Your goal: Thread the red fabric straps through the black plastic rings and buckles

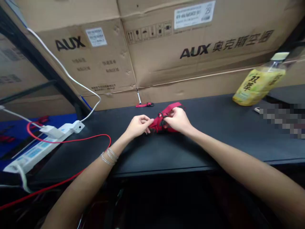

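Closest in are two bare forearms reaching forward, with thin bracelets (109, 156) on the left wrist. Biggest thing around is the wall of cardboard boxes (190, 47), stacked right behind the black table (226, 127). A white power strip (35, 151) sits just off the table's left end, with a red cable (71, 140) looping onto the tabletop. A yellow-green bottle (258, 84) stands at the table's far right.

Then the red strap (157, 122), mid-table toward the back edge. The left hand (138, 125) has its fingertips pinched tight on one end, and the right hand (178, 120) is closed over the bunched part, thumb on top.

I'd guess it's light, floppy webbing, not fragile or slippery, but it'll sag wherever it isn't held. Best held at the flat ends or right by the hard part. It's bright red, folded into loops, with a dark buckle-ish bit in the middle — too blurry to say more. A smaller red piece (144, 104) lies at the table's back edge.
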`<control>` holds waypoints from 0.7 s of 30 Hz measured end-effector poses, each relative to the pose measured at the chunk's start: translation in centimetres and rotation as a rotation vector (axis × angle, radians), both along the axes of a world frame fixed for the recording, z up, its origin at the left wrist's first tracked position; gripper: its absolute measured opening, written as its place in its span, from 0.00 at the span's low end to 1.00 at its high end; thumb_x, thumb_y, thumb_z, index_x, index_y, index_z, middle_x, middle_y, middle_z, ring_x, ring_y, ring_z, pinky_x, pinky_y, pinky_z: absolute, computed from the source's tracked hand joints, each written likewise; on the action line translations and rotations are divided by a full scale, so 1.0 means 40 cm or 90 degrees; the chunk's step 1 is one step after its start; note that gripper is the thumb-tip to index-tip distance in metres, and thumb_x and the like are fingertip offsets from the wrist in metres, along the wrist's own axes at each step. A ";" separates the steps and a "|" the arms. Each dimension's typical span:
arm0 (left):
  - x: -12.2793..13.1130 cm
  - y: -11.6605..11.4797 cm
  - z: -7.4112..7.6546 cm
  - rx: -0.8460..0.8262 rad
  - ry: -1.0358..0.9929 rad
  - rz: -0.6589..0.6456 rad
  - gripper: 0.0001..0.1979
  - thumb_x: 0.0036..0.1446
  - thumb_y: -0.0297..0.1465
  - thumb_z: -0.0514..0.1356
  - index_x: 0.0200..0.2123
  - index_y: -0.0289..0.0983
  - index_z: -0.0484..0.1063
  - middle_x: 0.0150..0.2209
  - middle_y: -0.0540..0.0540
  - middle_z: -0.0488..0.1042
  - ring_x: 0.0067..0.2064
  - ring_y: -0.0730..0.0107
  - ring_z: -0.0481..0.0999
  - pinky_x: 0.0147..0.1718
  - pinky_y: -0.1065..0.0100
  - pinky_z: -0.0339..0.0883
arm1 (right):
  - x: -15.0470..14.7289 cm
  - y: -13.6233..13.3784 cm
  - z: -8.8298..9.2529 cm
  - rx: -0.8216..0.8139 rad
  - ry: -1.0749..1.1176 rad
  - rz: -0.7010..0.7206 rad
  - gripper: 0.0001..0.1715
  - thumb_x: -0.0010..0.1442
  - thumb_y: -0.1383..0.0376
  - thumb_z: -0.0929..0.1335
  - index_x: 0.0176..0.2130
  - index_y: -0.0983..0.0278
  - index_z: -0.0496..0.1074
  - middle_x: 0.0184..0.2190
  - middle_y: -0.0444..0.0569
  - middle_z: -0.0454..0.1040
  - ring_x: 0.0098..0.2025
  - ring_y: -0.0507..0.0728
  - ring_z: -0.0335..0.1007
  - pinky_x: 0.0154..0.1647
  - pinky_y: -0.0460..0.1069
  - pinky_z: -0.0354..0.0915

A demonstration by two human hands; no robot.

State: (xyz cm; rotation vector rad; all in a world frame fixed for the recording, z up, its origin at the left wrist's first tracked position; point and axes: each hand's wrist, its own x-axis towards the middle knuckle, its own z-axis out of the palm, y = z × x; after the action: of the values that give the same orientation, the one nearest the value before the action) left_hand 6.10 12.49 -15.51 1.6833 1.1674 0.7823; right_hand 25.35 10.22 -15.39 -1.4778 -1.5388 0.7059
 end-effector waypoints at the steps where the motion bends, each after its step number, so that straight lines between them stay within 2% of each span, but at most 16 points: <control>1: -0.001 0.000 -0.002 0.014 0.010 -0.003 0.11 0.54 0.36 0.62 0.30 0.33 0.68 0.16 0.50 0.71 0.17 0.72 0.72 0.16 0.75 0.64 | 0.000 0.000 -0.001 -0.003 -0.010 -0.005 0.09 0.49 0.66 0.68 0.33 0.67 0.72 0.27 0.52 0.78 0.25 0.55 0.74 0.24 0.44 0.66; 6: -0.010 0.008 -0.013 0.036 0.025 -0.007 0.10 0.52 0.35 0.63 0.32 0.34 0.69 0.17 0.51 0.71 0.18 0.73 0.71 0.17 0.75 0.64 | -0.003 0.001 -0.003 -0.007 -0.021 0.002 0.10 0.48 0.65 0.68 0.33 0.67 0.73 0.26 0.51 0.77 0.23 0.55 0.72 0.23 0.45 0.64; 12: -0.019 0.015 -0.016 0.092 0.081 -0.019 0.11 0.52 0.36 0.62 0.34 0.34 0.73 0.19 0.50 0.72 0.19 0.73 0.72 0.19 0.76 0.63 | 0.000 0.000 0.004 0.046 -0.022 -0.020 0.11 0.51 0.61 0.67 0.31 0.67 0.73 0.25 0.50 0.76 0.25 0.54 0.71 0.25 0.46 0.64; 17: -0.022 0.017 -0.018 0.095 0.113 -0.013 0.11 0.52 0.36 0.62 0.35 0.34 0.74 0.18 0.50 0.71 0.19 0.74 0.71 0.20 0.75 0.63 | 0.019 0.005 0.017 0.112 -0.022 -0.098 0.12 0.50 0.59 0.68 0.23 0.65 0.70 0.20 0.48 0.72 0.23 0.54 0.68 0.24 0.46 0.61; 21: -0.025 0.023 -0.025 0.093 0.125 -0.023 0.12 0.53 0.37 0.61 0.35 0.34 0.74 0.18 0.50 0.71 0.19 0.73 0.72 0.21 0.75 0.63 | 0.033 0.013 0.028 0.214 0.018 -0.175 0.11 0.51 0.59 0.67 0.24 0.64 0.68 0.19 0.45 0.68 0.22 0.52 0.64 0.24 0.46 0.60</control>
State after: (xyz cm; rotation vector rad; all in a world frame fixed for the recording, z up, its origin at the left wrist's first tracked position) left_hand 5.10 13.42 -16.52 1.9331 1.2335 0.7057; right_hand 26.67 10.74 -14.28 -1.3788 -1.3229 0.2886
